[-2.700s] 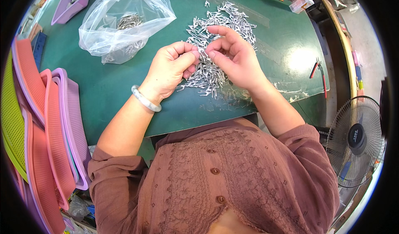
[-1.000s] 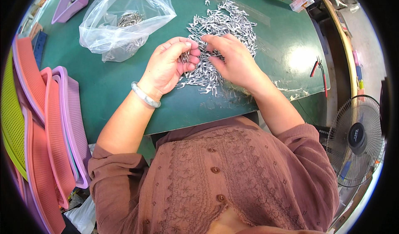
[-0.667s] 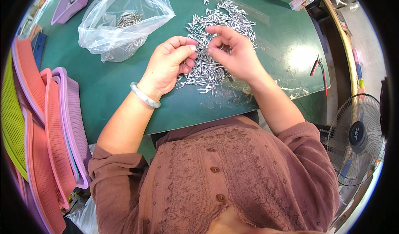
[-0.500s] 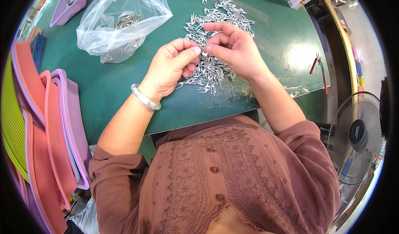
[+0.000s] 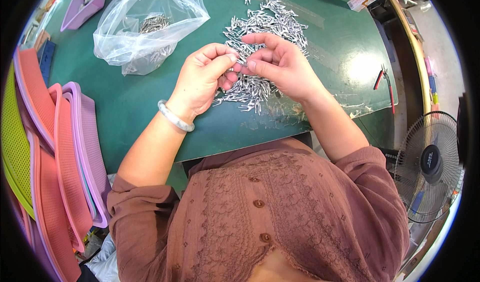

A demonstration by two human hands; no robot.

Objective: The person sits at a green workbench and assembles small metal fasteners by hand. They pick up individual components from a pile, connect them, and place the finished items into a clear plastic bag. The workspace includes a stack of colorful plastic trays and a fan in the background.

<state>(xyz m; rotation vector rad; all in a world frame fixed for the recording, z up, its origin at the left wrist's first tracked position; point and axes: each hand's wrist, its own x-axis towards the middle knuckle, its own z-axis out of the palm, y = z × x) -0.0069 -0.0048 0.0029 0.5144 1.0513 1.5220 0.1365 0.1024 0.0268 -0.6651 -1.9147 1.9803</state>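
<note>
Here the left hand (image 5: pixel 202 79) and the right hand (image 5: pixel 280 64) meet fingertip to fingertip above the green tabletop (image 5: pixel 150 117), their fingers pinched together on a small silver metal piece (image 5: pixel 241 62) held between them. Just beneath and beyond the hands lies the loose pile of metal pieces (image 5: pixel 260 37), spreading toward the far side. To the far left sits a clear plastic bag (image 5: pixel 145 27) holding more such pieces, with stacked mesh trays (image 5: pixel 60 147) at the left edge.

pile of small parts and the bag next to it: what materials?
Small parts: likely metal, bright silvery finish with sharp glints. Bag: thin clear plastic film, crinkled and glossy, contents visible through it. Both hands pinch one part between fingertips.
</note>
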